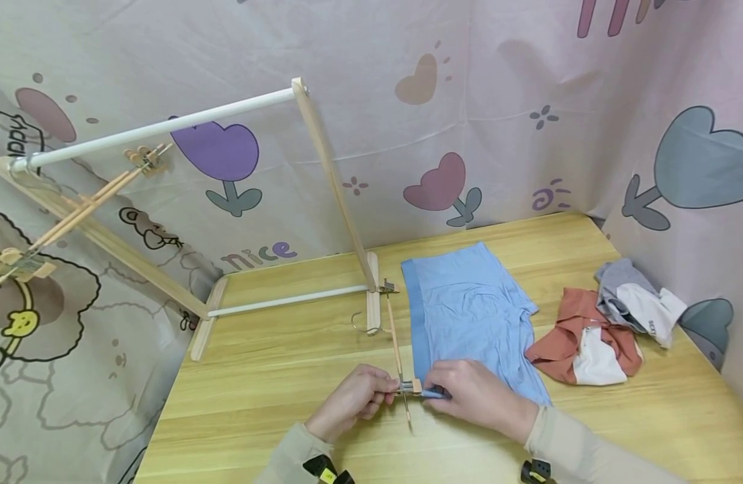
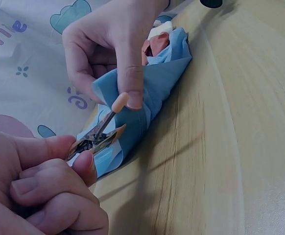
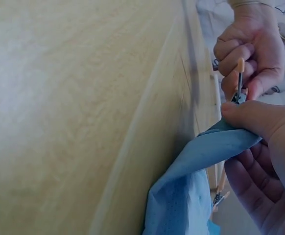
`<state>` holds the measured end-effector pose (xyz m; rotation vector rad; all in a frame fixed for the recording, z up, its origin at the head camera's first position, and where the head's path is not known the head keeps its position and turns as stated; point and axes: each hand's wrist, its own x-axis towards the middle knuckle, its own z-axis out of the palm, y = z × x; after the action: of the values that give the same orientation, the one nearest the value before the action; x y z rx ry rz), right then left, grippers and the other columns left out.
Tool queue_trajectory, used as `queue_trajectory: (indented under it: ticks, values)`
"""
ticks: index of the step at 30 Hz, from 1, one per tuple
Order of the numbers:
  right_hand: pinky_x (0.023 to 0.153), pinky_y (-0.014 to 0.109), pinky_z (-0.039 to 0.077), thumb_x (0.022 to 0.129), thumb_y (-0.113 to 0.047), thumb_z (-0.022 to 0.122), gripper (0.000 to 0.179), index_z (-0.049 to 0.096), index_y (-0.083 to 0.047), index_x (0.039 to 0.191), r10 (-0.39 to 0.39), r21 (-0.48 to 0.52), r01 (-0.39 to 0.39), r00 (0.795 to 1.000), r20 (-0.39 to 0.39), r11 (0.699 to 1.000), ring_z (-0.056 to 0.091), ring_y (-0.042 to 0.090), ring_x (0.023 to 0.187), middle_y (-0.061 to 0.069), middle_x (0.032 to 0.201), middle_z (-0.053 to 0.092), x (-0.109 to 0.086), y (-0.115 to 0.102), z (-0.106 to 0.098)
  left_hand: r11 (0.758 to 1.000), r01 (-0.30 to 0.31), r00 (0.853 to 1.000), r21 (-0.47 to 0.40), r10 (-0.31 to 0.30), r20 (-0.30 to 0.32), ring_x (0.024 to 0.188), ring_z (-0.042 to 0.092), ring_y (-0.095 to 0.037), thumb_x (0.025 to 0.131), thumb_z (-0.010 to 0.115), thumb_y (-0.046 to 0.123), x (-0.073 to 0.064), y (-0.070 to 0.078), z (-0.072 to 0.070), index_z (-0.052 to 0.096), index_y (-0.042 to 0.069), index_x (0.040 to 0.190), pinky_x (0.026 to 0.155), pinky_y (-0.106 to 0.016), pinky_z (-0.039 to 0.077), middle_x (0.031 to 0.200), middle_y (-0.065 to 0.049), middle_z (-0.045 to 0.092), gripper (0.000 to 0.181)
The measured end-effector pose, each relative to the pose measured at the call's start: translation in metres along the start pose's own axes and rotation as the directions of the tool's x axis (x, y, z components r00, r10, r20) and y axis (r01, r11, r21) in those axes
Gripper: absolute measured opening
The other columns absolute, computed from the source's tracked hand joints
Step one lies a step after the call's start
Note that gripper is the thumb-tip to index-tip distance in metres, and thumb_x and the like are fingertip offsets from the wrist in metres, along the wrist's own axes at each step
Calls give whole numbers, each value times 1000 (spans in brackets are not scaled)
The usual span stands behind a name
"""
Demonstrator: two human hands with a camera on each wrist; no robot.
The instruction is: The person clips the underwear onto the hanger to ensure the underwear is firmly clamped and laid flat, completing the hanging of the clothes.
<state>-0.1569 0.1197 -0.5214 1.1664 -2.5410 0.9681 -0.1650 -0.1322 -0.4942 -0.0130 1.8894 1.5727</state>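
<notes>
A pair of light blue boxer briefs [image 1: 474,302] lies spread on the table, its waistband to the left. My left hand [image 1: 361,392] pinches the clip [image 1: 410,386] near the front end of a wooden clip hanger [image 1: 393,329]. My right hand [image 1: 477,396] holds the near corner of the waistband between thumb and fingers, right by the clip. In the left wrist view the clip's jaws [image 2: 96,139] stand parted beside the blue waistband [image 2: 142,93]. Whether the cloth lies between them I cannot tell. The hanger's second clip [image 1: 387,286] rests at its far end, near the rack's foot.
Behind to the left stands a wooden rack [image 1: 329,168] with a white top bar [image 1: 166,128], from which another clip hanger [image 1: 87,205] hangs. Orange-and-white underwear [image 1: 567,316] and a grey-and-white pair [image 1: 640,299] lie bunched at the table's right. A patterned curtain closes off the back.
</notes>
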Motion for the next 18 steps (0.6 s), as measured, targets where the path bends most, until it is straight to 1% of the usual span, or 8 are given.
queue_trajectory:
  ticks: [7,13,16,18]
  values:
    - [67,12,52,82,-11,87,18,75,-23,89,-41,-43,39,998,-39,998,55,-9,74,-15,84,69,-2,3,1,1000,-6,1000,0,6,-5,44,25,-3,101,62,11,0,1,1,63,4,77,43,-18,21,56,7,46,25]
    - [67,10,51,77,-8,89,24,72,-24,83,-113,-76,107,990,-80,991,55,-9,72,-16,79,66,-4,6,2,1000,-7,1000,-4,7,-1,44,25,-2,101,62,11,1,3,2,63,5,76,43,-18,21,55,8,44,26]
    - [70,10,53,76,-8,90,24,74,-22,85,-152,-84,145,985,-85,986,60,-8,73,-15,80,69,-5,7,2,1000,-10,1000,-6,10,-1,44,25,-2,101,63,12,1,3,3,63,5,76,43,-18,21,55,8,43,27]
    - [70,9,53,76,-9,91,24,74,-22,85,-172,-94,164,981,-86,982,60,-7,73,-15,80,68,-5,7,1,1000,-9,1000,-7,9,-2,44,25,-2,102,63,12,2,3,3,63,5,76,43,-18,21,54,8,43,27]
